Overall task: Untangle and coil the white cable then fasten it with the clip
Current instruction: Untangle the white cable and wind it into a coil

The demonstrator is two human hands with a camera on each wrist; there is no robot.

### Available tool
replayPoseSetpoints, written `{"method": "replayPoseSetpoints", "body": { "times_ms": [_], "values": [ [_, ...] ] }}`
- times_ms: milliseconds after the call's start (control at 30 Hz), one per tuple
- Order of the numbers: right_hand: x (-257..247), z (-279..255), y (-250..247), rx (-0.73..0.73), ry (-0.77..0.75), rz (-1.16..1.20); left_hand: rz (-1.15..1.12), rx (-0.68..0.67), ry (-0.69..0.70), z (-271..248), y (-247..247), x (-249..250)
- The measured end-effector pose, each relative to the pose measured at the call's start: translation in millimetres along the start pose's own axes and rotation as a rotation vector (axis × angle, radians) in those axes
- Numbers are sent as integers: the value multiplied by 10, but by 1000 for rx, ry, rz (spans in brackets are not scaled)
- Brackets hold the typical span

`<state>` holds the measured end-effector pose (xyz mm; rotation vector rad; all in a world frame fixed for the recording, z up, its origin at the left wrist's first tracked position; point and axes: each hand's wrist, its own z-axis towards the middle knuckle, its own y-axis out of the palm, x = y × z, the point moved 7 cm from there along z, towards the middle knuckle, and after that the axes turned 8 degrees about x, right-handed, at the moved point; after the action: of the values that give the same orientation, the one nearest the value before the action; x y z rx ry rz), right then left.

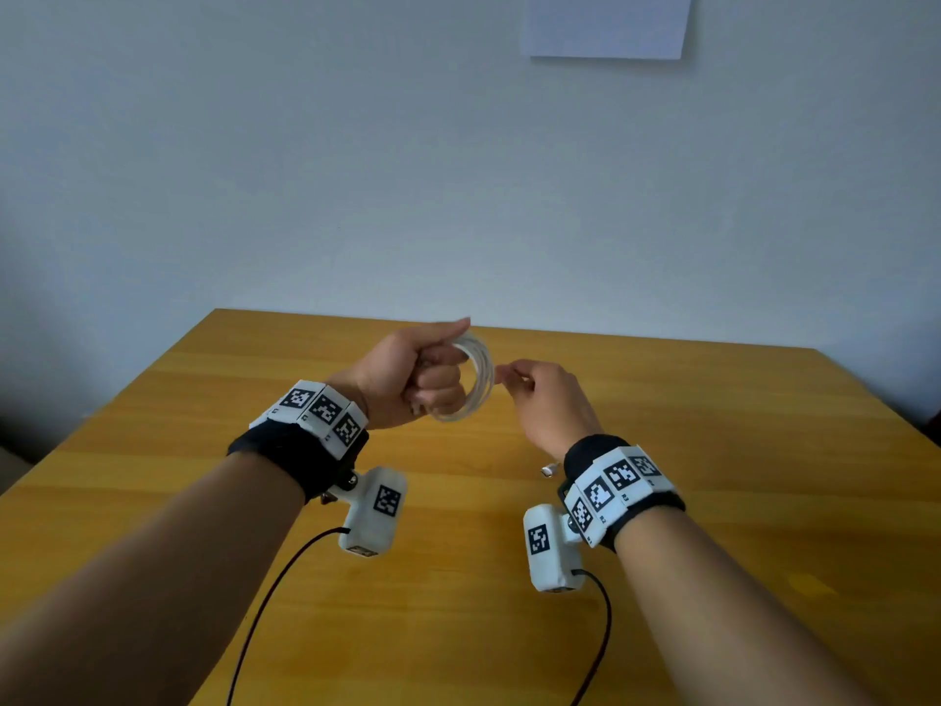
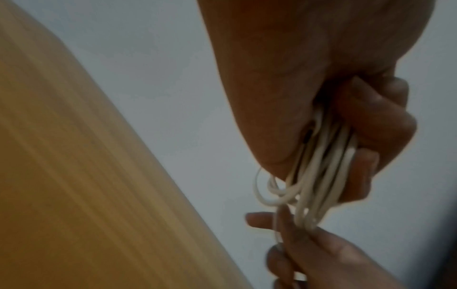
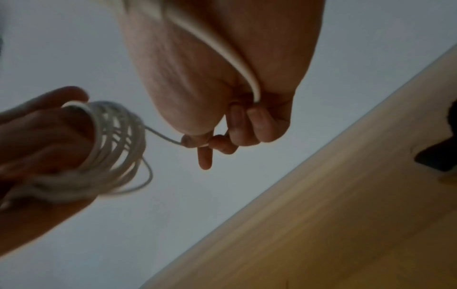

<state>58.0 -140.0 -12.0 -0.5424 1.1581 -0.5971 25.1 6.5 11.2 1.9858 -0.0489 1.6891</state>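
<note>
While the left hand [image 1: 407, 372] grips the coiled white cable [image 1: 478, 379], the right hand [image 1: 547, 400] pinches its loose end.

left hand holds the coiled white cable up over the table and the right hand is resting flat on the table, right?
Not quite. The right hand is raised too, pinching the loose strand that runs from the coiled white cable; the right wrist view shows it. The left hand does hold the coil above the table.

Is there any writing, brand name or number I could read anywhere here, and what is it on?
No word, brand or number reads clearly.
Right wrist band: tiny labels beside the black-and-white square patterns, too small to read.
Left wrist band: the same patterns, labels too small to read.
Sheet on the wall: no writing shows.
White cable: no print shows.
</note>
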Motion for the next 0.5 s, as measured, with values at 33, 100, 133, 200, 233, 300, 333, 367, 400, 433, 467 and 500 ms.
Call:
{"method": "replayPoseSetpoints", "body": {
  "times_ms": [33, 100, 133, 200, 233, 300, 333, 367, 400, 433, 467, 500],
  "values": [
    [-26, -28, 60, -28, -7, 11, -80, 9, 35, 12, 31, 51],
    [-73, -95, 199, -92, -27, 50, -199, 63, 106, 41, 58, 140],
    [-97, -130, 265, -129, -35, 68, -233, 102, 142, 61, 62, 174],
    [-155, -193, 378, -199, -59, 84, -244, 173, 209, 110, 50, 216],
    [-184, -224, 423, -228, -70, 85, -216, 206, 242, 131, 38, 233],
    [-244, -277, 478, -284, -88, 68, -86, 286, 307, 168, 4, 251],
    [-261, -297, 503, -313, -90, 61, 3, 331, 337, 173, -4, 263],
    [-266, -306, 525, -342, -86, 59, 100, 375, 368, 177, -14, 274],
    [-261, -313, 542, -369, -79, 57, 201, 415, 398, 188, -31, 282],
    [-257, -319, 546, -392, -71, 55, 312, 448, 423, 199, -50, 284],
    [-259, -323, 537, -410, -67, 50, 427, 471, 441, 210, -73, 276],
    [-263, -326, 519, -424, -64, 41, 543, 477, 448, 223, -85, 258]
  ]
}}
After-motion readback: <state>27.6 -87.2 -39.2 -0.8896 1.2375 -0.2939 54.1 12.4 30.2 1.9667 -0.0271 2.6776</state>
